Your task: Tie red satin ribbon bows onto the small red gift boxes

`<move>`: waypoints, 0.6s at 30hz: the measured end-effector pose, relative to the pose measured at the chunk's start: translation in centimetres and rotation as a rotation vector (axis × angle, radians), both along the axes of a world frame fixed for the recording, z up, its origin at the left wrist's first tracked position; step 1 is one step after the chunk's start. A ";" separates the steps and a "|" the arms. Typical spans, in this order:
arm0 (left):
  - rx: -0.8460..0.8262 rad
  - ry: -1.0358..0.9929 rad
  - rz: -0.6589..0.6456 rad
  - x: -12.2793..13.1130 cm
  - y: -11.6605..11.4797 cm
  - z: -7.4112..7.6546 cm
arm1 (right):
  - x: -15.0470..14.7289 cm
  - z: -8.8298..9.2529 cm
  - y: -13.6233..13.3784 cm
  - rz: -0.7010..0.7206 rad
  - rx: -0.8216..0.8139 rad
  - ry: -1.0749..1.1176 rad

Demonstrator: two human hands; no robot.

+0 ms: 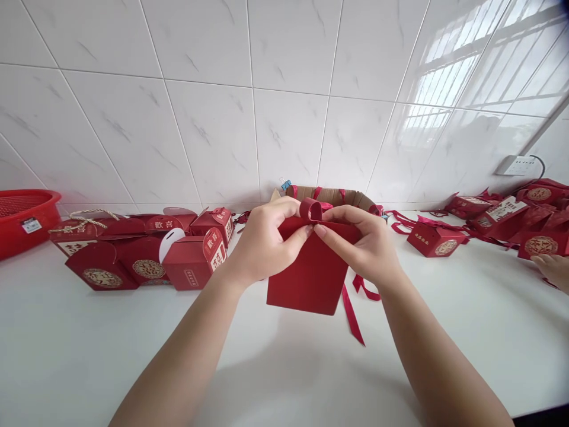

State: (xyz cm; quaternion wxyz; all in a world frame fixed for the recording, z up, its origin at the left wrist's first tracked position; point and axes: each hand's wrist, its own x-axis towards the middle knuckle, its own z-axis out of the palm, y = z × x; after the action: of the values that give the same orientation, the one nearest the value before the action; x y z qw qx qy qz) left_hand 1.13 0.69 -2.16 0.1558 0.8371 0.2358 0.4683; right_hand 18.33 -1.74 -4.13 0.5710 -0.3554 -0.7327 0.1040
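A plain red gift box (306, 276) is raised upright in front of me, tilted slightly. At its top edge, a dark red ribbon (315, 212) stands up in a loop. My left hand (280, 234) pinches the ribbon from the left, thumb on the near side. From the right, my right hand (355, 234) pinches the same ribbon, its thumb tip almost meeting the left one. The fingers behind the box's top edge are partly hidden. A ribbon tail (353, 317) hangs down past the box's lower right corner.
Behind the box stands a cardboard box (351, 196) with ribbons over its rim. Several red gift boxes (191, 264) are grouped at left beside a red plastic basket (31, 237). More decorated boxes (433, 237) lie at right, where another person's hand (553, 270) reaches in.
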 end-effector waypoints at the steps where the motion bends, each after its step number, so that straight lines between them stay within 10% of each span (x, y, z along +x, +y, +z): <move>1: 0.007 -0.001 0.009 0.0 0.0 0.0 | 0.0 0.0 0.0 0.008 -0.010 -0.002; 18: -0.027 -0.075 0.066 1.3 0.1 -0.7 | 0.1 -0.4 0.4 -0.029 0.038 0.044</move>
State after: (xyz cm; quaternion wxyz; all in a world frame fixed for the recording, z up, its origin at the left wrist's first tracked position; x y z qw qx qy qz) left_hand 2.43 0.77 -2.84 0.1601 0.8086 0.2637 0.5010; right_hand 18.45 -1.35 -4.49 0.5953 -0.3526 -0.7165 0.0895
